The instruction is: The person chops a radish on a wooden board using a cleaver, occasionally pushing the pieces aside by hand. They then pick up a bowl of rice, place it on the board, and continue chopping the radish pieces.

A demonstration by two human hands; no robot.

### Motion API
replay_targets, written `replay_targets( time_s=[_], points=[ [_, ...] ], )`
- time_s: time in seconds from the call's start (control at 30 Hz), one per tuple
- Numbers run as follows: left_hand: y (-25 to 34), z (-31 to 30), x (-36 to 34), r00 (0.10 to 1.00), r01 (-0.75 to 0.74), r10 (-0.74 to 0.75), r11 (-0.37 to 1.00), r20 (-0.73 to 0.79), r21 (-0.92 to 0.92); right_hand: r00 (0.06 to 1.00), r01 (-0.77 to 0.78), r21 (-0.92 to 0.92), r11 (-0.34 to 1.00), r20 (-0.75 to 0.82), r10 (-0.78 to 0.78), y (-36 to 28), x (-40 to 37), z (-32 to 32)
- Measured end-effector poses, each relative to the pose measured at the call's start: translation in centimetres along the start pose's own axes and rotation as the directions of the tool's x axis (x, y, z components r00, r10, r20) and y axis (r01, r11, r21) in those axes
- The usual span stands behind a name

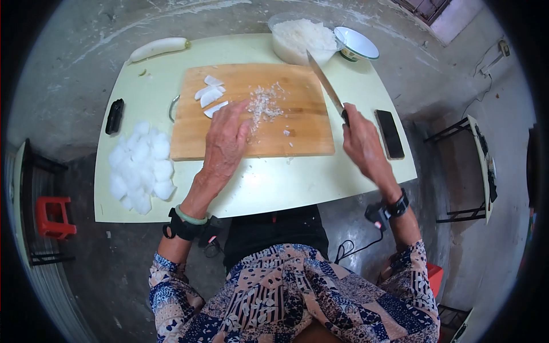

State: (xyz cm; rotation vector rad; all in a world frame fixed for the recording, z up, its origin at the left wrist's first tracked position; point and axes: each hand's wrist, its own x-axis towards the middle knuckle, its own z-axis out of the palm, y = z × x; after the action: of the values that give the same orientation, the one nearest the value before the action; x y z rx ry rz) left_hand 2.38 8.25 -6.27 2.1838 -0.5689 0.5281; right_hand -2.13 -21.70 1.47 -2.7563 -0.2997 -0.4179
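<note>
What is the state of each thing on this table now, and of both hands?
Left hand: open, flat on the board.
Right hand: shut on the knife.
Knife: lifted, blade off the board.
Radish: whole, lying down.
Slices: cut, on the board.
Mince: scattered on the board.
Chunks: piled on the table.
Tub: full of white shreds.
Bowl: empty, tilted.
Phone: screen dark.

Matt wood cutting board (pixel 303 128); glossy metal knife (pixel 325 83); smooth pale table (pixel 274 183); rough concrete floor (pixel 68 86), upper left.
</note>
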Motion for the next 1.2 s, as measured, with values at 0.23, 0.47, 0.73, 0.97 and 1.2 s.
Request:
replay_targets(
  time_s=[0.23, 0.47, 0.73, 0.97, 1.2],
  points=[
    [-0.1, -0.5, -3.0, 0.997, 0.070, -0.067, 0.990, -0.030, 0.120, 0.978, 0.162, 0.029, 0.986, 0.126, -0.164, 2.4, 3.3, 2.5],
    [-0.3, 0.3, -3.1, 0.998, 0.059, -0.055, 0.992, -0.041, 0.110, 0.918, 0.309, 0.259, 0.915, 0.170, -0.359, 0.8, 5.3, 0.7],
    [-0.8, -0.3, -0.3, 0.997, 0.070, -0.072, 0.993, 0.013, 0.094, 0.890, 0.405, 0.134, 0.905, 0.172, -0.423, 3.4, 12.6, 4.2],
    [-2.9, -3.2, 4.9, 0.974, 0.100, -0.064, 0.983, -0.218, 0.157, 0.800, 0.434, 0.107, 0.895, 0.410, -0.437, 1.3, 7.9, 1.1],
    [-11.3, -1.2, 13.4, 0.987, 0.109, -0.147, 0.901, 0.058, 0.419, 0.914, 0.287, 0.300, 0.910, 0.198, -0.354, 2.5, 6.0, 0.5]
  ],
)
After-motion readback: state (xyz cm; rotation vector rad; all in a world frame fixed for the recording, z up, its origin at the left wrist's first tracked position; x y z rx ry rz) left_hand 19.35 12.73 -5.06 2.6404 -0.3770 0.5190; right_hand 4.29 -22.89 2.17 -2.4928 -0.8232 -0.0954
